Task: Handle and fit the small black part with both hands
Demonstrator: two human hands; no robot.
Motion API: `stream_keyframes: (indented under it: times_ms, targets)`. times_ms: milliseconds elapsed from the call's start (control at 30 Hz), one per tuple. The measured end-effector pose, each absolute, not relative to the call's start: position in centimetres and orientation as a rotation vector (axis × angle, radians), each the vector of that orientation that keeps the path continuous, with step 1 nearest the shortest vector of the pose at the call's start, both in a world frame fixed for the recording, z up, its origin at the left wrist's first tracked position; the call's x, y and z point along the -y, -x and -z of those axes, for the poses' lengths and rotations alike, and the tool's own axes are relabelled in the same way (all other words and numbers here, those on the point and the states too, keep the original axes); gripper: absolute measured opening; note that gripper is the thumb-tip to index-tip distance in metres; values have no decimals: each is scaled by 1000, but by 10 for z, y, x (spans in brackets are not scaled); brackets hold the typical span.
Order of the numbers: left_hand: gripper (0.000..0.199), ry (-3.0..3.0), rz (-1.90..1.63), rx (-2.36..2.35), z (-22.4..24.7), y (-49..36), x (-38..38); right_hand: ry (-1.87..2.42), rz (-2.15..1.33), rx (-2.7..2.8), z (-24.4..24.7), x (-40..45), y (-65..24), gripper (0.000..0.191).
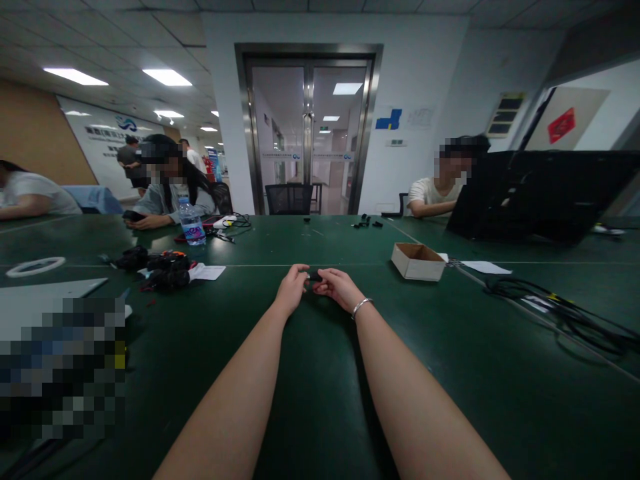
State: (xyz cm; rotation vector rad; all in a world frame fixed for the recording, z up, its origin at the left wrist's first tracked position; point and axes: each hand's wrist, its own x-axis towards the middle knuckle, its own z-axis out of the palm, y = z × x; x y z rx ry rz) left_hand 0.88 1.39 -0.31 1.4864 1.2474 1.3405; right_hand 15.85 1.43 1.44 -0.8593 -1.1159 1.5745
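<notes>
Both my arms reach forward over the green table (320, 400). Between my hands is a small black object (315, 276) with a pale left end; its exact kind is too small to make out. My right hand (339, 288), with a silver bracelet (362, 307) at the wrist, pinches the object's right side between thumb and fingers. Curled fingers of my left hand (291, 291) close on its left end. To the right of my hands stands an open cardboard box (418, 263), white outside and brown inside.
Several small black pieces (367, 221) lie farther back. At left are dark tangled items (167, 267), a water bottle (192, 223) and a white ring (36, 267). Black cables (565, 313) and a large black monitor (540, 193) occupy the right. Two people sit across the table.
</notes>
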Motion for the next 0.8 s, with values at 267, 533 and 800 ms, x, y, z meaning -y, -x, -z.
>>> stream_keyframes:
  times_ms: [267, 533, 800]
  targets:
    - [27, -1477, -1348, -1247, 3, -8, -15, 860, -1571, 1106, -14, -15, -159, 10]
    - [26, -1510, -1334, -1284, 4, -7, -15, 864, -1568, 1118, -14, -15, -159, 8]
    - [25, -1529, -1356, -1263, 0, -7, -11, 880, -1572, 1103, -17, -12, -158, 8]
